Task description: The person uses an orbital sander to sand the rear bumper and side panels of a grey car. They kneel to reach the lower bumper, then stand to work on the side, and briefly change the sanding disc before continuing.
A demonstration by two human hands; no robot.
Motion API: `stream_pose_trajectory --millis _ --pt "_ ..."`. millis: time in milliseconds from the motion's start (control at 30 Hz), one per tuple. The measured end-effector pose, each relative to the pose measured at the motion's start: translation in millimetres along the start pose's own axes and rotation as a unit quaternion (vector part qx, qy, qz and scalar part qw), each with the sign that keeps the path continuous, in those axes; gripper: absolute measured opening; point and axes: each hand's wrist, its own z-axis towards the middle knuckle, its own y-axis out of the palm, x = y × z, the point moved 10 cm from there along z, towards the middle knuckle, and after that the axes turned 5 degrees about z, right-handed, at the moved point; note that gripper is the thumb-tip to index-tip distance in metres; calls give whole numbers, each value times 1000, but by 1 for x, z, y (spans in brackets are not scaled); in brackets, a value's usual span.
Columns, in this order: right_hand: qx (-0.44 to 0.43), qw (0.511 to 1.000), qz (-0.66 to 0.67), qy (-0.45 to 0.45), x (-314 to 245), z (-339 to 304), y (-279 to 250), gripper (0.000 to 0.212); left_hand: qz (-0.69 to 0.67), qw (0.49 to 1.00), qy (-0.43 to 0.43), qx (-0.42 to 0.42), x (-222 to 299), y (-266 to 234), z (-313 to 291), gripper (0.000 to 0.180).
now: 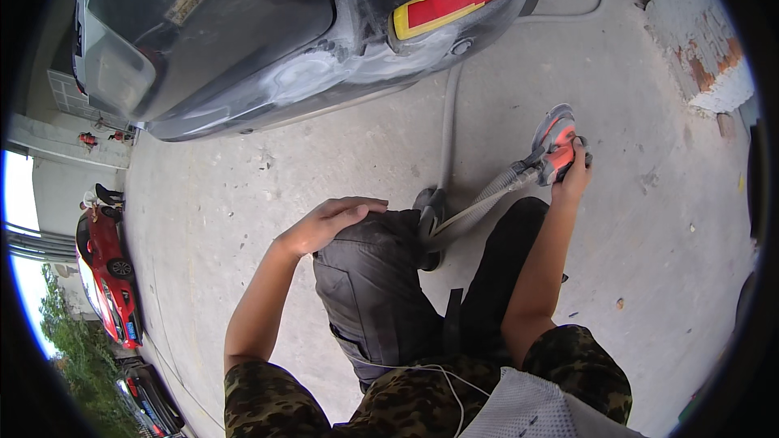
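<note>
My right hand [574, 174] is wrapped round an orange and black sander [557, 146], held out over the floor to the right, apart from the car. A ribbed grey hose [497, 188] runs from the sander back toward my legs. My left hand [337, 219] rests on my bent left knee, fingers stretched out and holding nothing. Ahead stands a dark grey car [243, 40] with pale sanded patches [304, 73] along its lower bodywork. Red and yellow masking [454, 2] covers a lamp area on it.
A broken plaster and brick edge [710, 49] stands at the far right. Another hose [449, 126] crosses the concrete floor under the car. To the left are a red car [109, 276], a dark car [150, 397] and a person [102, 195] beside the red one.
</note>
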Motion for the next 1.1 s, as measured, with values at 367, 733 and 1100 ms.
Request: stream_pose_trajectory --millis 367,733,1100 --pt "-126 946 -280 -109 -93 -109 153 79 129 925 33 356 37 -16 -125 35" --pt "-276 780 -489 -277 -121 -228 282 71 -212 967 136 -28 82 133 51 71" --pt "-306 751 -512 -283 -105 -228 300 69 -152 978 142 -23 67 137 71 72"
